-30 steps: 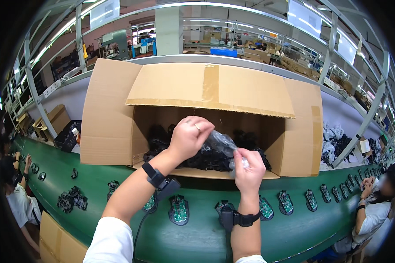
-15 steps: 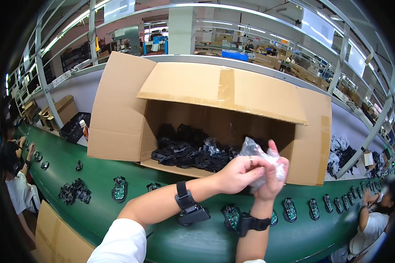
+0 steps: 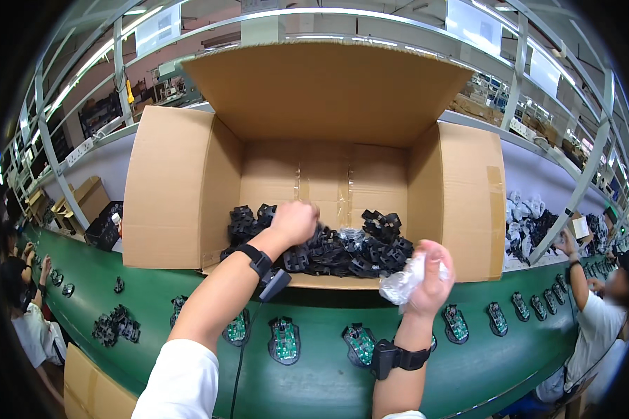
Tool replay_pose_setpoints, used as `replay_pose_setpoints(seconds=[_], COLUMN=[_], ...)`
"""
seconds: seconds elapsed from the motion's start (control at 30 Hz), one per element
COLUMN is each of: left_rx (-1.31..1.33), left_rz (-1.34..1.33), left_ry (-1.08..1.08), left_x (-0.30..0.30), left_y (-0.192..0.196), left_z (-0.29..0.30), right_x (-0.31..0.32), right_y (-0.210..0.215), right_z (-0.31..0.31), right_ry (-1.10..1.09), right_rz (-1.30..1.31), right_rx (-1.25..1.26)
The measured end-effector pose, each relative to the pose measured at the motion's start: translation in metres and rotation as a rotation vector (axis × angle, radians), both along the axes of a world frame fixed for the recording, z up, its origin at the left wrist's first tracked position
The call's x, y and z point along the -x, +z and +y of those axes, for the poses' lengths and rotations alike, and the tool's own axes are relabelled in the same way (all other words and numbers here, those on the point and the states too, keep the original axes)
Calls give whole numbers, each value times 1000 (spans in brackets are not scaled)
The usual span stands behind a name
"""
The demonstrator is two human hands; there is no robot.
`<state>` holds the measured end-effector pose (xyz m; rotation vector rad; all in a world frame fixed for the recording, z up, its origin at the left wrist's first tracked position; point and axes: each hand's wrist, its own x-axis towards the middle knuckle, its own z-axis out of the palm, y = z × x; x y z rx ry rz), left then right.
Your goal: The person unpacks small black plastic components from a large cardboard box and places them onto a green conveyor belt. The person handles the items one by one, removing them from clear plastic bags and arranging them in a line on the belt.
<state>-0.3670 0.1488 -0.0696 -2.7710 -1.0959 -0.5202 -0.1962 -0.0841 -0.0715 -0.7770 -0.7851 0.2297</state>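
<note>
My left hand (image 3: 295, 222) is inside the open cardboard box (image 3: 168, 188), over a heap of black plastic parts (image 3: 328, 251). Its fingers are curled and closed; what they hold, if anything, is hidden and slightly blurred. At the box's front right edge, my right hand (image 3: 432, 283) is closed around a crumpled clear plastic bag (image 3: 402, 283), palm turned up. More clear plastic lies among the black parts. Both wrists carry black strapped devices.
Mouse-shaped bases with green circuit boards (image 3: 284, 341) line the green conveyor belt (image 3: 210, 380). A pile of black parts (image 3: 115, 326) lies on the left. Co-workers sit at both sides. Another heap of bagged parts (image 3: 531, 223) stands right of the box.
My left hand has left the plastic bag and moved left into the box. The box's top flap has swung up and back. The bases on the belt have shifted.
</note>
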Motion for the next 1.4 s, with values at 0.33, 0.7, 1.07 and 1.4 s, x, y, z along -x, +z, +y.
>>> replay_pose_setpoints(seconds=[0.33,0.7,1.07,1.4], left_rx=[749,88,1119,1173], left_rz=[-816,-1190,-1280,-1024], left_ry=[-526,-256,84,-125], left_x=[-3,4,22,42], left_y=[7,19,41,35], left_z=[-64,-85,-76,-88], right_x=[51,45,91,69], right_y=[-7,-16,1,-16], right_z=[30,35,31,38], right_ry=[331,140,-248,-401], right_rz=[-169,-31,-601,-611], right_rx=[272,376,415,256])
